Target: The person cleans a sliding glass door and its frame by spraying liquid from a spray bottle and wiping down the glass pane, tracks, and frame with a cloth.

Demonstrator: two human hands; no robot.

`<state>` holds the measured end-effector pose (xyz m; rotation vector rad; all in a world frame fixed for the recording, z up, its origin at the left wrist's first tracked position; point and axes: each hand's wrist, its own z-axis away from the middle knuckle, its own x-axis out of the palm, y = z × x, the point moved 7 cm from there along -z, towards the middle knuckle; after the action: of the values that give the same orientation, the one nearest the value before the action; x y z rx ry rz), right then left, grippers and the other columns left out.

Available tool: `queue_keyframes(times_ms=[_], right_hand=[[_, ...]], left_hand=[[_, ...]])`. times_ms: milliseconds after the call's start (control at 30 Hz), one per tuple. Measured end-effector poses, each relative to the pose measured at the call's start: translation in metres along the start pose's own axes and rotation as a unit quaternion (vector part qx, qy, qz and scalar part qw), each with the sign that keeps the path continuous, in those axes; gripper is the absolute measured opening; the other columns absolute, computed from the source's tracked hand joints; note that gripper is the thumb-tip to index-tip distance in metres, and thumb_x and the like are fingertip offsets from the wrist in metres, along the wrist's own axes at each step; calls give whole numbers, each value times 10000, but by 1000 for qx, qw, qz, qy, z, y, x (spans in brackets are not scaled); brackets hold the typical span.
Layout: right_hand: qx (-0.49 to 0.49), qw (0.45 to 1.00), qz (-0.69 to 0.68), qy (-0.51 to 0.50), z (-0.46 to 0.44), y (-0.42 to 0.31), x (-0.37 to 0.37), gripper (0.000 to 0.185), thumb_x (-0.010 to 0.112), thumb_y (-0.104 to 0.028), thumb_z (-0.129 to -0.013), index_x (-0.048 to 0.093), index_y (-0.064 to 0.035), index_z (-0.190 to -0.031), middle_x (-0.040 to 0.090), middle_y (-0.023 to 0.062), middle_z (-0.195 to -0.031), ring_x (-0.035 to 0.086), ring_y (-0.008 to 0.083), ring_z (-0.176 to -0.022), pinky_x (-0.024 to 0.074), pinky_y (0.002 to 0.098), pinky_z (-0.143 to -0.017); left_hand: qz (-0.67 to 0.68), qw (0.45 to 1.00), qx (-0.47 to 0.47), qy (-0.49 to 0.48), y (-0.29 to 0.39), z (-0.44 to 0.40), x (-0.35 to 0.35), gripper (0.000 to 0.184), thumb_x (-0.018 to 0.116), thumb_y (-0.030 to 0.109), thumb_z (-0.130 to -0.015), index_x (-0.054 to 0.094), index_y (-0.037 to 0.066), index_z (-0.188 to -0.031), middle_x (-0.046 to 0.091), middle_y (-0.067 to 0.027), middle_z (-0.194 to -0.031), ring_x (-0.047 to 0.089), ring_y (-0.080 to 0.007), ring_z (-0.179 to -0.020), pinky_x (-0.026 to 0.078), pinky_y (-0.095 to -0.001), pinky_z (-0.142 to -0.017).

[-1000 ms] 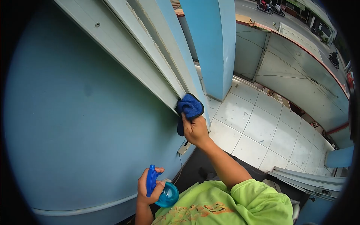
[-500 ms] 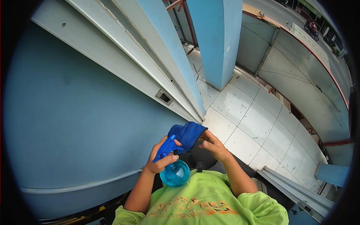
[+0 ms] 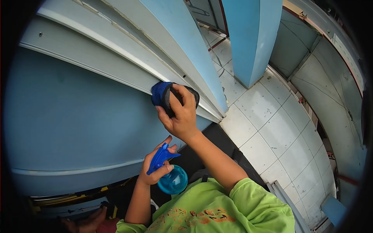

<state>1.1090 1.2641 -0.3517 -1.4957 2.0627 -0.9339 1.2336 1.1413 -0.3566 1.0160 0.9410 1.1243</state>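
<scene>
My left hand [image 3: 155, 165] is closed round the neck of a spray bottle [image 3: 173, 181] with a blue trigger head and a round, clear body holding blue liquid. Above it, my right hand [image 3: 182, 114] grips a blue cloth [image 3: 160, 93] with a dark edge. That cloth lies against the pale metal frame [image 3: 116, 72] of the sliding door, over the stretch where the recessed latch was visible. Part of the cloth is hidden under my fingers.
A blue door panel [image 3: 77, 112] fills the left side. Beyond the frame stand a light blue pillar [image 3: 250, 42] and a white tiled floor [image 3: 268, 128]. At the lower left, part of another person [image 3: 95, 219] shows beside yellow-edged items.
My right hand has taken the blue cloth up and left, from beside the spray bottle to the door frame. My left hand still holds the bottle, slightly further left. The view has shifted.
</scene>
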Motion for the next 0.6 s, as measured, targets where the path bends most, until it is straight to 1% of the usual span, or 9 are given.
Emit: queue_keyframes(times_ms=[67, 200, 267, 333, 400, 467, 533, 567, 600], right_hand=[[11, 999, 13, 32, 17, 13, 15, 590, 782, -125, -634, 552, -41, -1170, 477, 206, -1238, 532, 375, -1040, 448, 439, -870], [23, 998, 57, 11, 75, 56, 16, 555, 734, -9, -631, 524, -20, -1144, 449, 241, -1206, 521, 391, -1004, 459, 456, -878], [85, 995, 58, 14, 91, 72, 11, 518, 705, 28, -648, 520, -14, -1130, 448, 246, -1179, 518, 394, -1003, 465, 449, -868], [74, 997, 22, 0, 52, 40, 11, 524, 689, 38, -662, 496, -26, -1145, 447, 253, -1164, 520, 391, -998, 468, 438, -858], [-58, 995, -76, 26, -4, -27, 19, 571, 684, 47, -656, 461, -41, -1174, 460, 245, -1140, 523, 380, -981, 471, 429, -837], [-57, 998, -23, 14, -9, -19, 32, 600, 677, 58, -651, 438, -54, -1190, 477, 239, -1127, 526, 371, -974, 468, 421, -826], [-85, 996, -28, -2, 9, -12, 27, 585, 654, 86, -645, 446, -67, -1170, 510, 212, -1109, 536, 361, -975, 468, 411, -825], [-74, 997, -11, -11, 21, 2, 26, 578, 645, 93, -650, 444, -63, -1169, 518, 209, -1107, 538, 364, -986, 465, 415, -839], [-60, 998, 8, -20, 34, 17, 23, 570, 636, 99, -655, 442, -58, -1168, 527, 207, -1105, 540, 367, -997, 462, 418, -854]], left_hand=[[22, 999, -36, 30, -3, 12, -2, 392, 680, 57, -760, 590, -33, -1131, 325, -253, -1506, 480, -263, -1306, 474, -229, -742], [37, 998, -33, 45, -14, 27, -15, 384, 675, 27, -766, 589, -29, -1136, 308, -214, -1526, 437, -271, -1345, 476, -229, -734], [24, 998, -20, 51, -15, 33, -18, 395, 675, 36, -769, 585, -25, -1149, 308, -204, -1530, 436, -267, -1346, 476, -233, -733], [11, 998, -8, 64, -18, 30, -22, 406, 676, 44, -772, 581, -22, -1161, 308, -193, -1533, 434, -262, -1347, 476, -237, -733], [55, 994, -40, 83, -28, 37, -22, 432, 677, 55, -773, 573, -10, -1187, 300, -182, -1540, 436, -252, -1344, 474, -244, -733], [33, 995, -22, 87, -22, 36, -21, 547, 679, 61, -771, 523, -8, -1292, 351, -176, -1511, 452, -234, -1331, 472, -244, -737], [24, 995, 3, 92, -13, 34, -18, 695, 683, 66, -771, 423, 2, -1413, 459, -154, -1422, 512, -187, -1247, 472, -244, -744], [19, 996, -7, 85, -20, 35, -19, 811, 689, 72, -767, 317, 14, -1486, 554, -123, -1292, 553, -142, -1132, 474, -243, -746], [25, 995, -4, 94, -19, 37, -19, 811, 689, 72, -767, 317, 14, -1486, 554, -123, -1292, 553, -142, -1132, 474, -243, -746]])
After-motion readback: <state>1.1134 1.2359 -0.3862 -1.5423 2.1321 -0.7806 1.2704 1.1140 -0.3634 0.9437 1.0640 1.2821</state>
